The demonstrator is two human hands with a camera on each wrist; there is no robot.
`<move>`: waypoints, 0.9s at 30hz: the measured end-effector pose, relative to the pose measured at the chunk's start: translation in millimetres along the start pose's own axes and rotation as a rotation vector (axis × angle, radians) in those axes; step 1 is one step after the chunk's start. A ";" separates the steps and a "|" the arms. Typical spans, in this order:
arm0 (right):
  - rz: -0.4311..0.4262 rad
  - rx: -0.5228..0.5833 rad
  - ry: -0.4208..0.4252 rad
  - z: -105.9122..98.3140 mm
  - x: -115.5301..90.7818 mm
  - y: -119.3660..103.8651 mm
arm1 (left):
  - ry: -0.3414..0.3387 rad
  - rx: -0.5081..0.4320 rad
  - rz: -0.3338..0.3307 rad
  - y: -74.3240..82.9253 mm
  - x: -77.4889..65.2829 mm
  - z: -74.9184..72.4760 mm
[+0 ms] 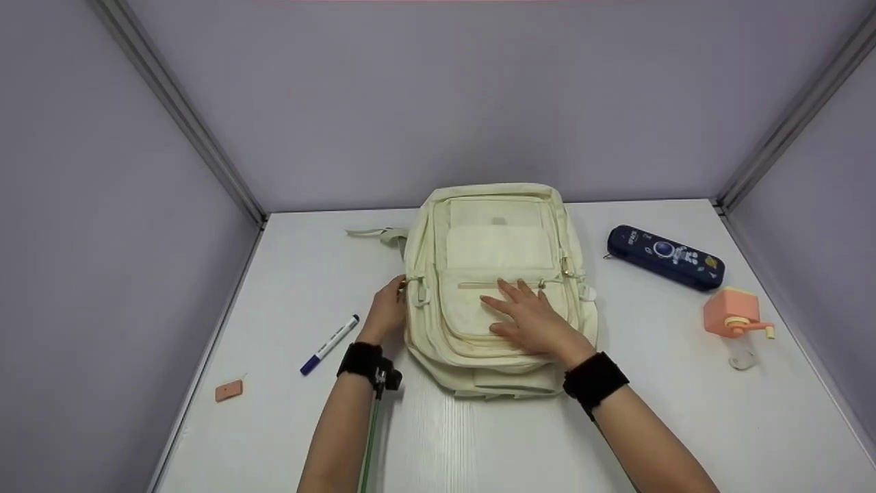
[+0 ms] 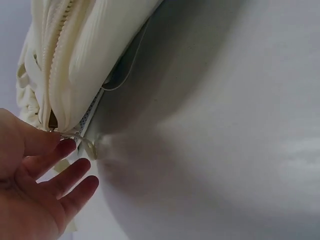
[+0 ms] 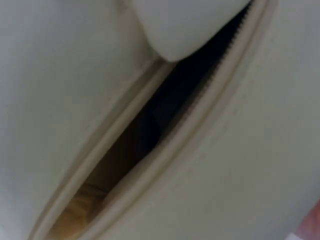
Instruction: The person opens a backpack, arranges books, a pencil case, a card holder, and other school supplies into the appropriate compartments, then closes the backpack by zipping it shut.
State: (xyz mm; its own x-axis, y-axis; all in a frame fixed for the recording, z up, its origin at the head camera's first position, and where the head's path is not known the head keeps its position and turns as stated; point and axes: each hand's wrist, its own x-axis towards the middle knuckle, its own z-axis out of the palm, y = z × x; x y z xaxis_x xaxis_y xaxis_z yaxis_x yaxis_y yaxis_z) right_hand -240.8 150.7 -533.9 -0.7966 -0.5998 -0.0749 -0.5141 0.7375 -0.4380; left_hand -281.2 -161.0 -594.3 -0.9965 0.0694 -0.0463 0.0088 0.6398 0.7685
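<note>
A cream backpack (image 1: 499, 246) lies front side up on the white table. My left hand (image 1: 387, 311) is at its left side; in the left wrist view, thumb and index finger pinch a metal zipper pull (image 2: 53, 121) at the end of a row of zipper teeth (image 2: 61, 30). The other fingers of that hand are held apart from the bag. My right hand (image 1: 537, 322) rests on the front pocket with its fingers spread, just below a short pocket zipper (image 1: 479, 284). An unzipped opening (image 3: 150, 125) with a dark inside fills the right wrist view.
Left of the bag lie a white and blue marker (image 1: 330, 344) and a small orange-pink block (image 1: 228, 390). On the right are a dark blue pencil case (image 1: 665, 257) with an astronaut print and an orange-pink hand-crank sharpener (image 1: 732, 312). A strap (image 1: 376, 233) sticks out at upper left.
</note>
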 end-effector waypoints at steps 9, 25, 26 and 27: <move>0.109 0.001 -0.043 3.2 17.2 -4.5 | 0.000 -0.147 -0.049 -1.4 4.9 4.1; 0.121 -0.030 -0.082 6.6 22.4 -0.8 | 0.084 -0.121 -0.132 -6.2 4.0 7.8; 0.123 -0.033 -0.086 7.1 22.3 -0.3 | 0.087 -0.116 -0.128 -6.4 3.8 9.2; 0.125 -0.034 -0.089 7.5 22.0 0.1 | 0.092 -0.109 -0.121 -6.9 3.9 10.8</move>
State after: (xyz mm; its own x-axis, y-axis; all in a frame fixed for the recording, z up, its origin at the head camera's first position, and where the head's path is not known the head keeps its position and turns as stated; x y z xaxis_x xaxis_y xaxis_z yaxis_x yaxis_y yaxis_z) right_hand -256.1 135.3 -542.3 -0.8246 -0.5267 -0.2064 -0.4244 0.8172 -0.3901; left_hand -284.2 -156.8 -606.7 -0.9932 -0.0766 -0.0882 -0.1159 0.5524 0.8255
